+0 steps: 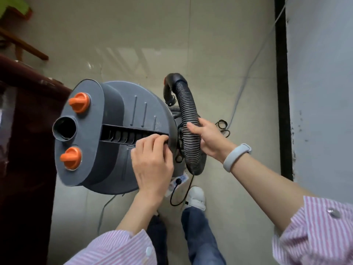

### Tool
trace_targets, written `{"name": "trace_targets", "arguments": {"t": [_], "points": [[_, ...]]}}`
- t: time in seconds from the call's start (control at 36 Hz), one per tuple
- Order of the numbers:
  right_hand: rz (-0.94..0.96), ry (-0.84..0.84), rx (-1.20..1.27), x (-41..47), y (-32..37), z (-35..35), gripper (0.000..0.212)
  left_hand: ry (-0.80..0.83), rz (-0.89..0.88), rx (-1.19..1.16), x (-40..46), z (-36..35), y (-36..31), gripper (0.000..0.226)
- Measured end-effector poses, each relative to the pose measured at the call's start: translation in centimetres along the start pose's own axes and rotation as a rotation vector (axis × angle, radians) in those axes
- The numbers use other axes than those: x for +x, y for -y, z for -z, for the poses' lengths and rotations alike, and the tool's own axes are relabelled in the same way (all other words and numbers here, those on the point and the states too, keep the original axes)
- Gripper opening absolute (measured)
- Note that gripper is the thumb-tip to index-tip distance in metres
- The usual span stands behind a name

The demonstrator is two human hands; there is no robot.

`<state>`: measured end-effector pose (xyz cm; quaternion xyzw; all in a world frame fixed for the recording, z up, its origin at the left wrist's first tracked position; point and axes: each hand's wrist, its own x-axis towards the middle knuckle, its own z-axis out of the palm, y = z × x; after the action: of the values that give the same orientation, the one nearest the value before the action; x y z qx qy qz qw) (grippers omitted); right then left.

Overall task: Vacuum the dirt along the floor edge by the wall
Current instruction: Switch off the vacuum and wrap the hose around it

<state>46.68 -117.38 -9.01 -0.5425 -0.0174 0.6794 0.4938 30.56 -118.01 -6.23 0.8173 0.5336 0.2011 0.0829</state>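
A grey canister vacuum point(112, 115) with two orange knobs and an open round port stands on the tiled floor. My left hand point(152, 163) lies on its lid, fingers curled into the near end of the handle slot point(122, 135). A black ribbed hose point(188, 119) arcs from the vacuum's right side. My right hand point(207, 137) grips this hose at mid-length; a grey band is on that wrist. The black skirting point(282, 92) marks the floor edge by the pale wall point(321, 83) on the right.
A dark red-brown cabinet point(24, 140) stands close on the left. A wooden chair leg point(21, 43) is at the far left. A grey cable point(246, 77) runs along the floor toward the wall. A white power strip point(178, 181) with a black plug lies by my white shoe point(195, 197).
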Motion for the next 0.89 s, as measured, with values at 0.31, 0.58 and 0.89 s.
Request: {"name": "trace_targets", "arguments": {"t": [0.31, 0.58, 0.89], "points": [[0.158, -0.113, 0.299, 2.7, 1.5, -3.0, 0.013, 0.104, -0.115, 0.121, 0.5, 0.4, 3.0, 0.035], [0.104, -0.271, 0.418, 8.9, 4.8, -1.1, 0.008, 0.351, -0.286, 0.385, -0.4, -2.7, 0.3, 0.086], [0.301, -0.361, -0.435, 1.8, -4.2, 3.7, 0.033, 0.418, -0.375, 0.497, 1.9, -3.3, 0.1, 0.093]]}}
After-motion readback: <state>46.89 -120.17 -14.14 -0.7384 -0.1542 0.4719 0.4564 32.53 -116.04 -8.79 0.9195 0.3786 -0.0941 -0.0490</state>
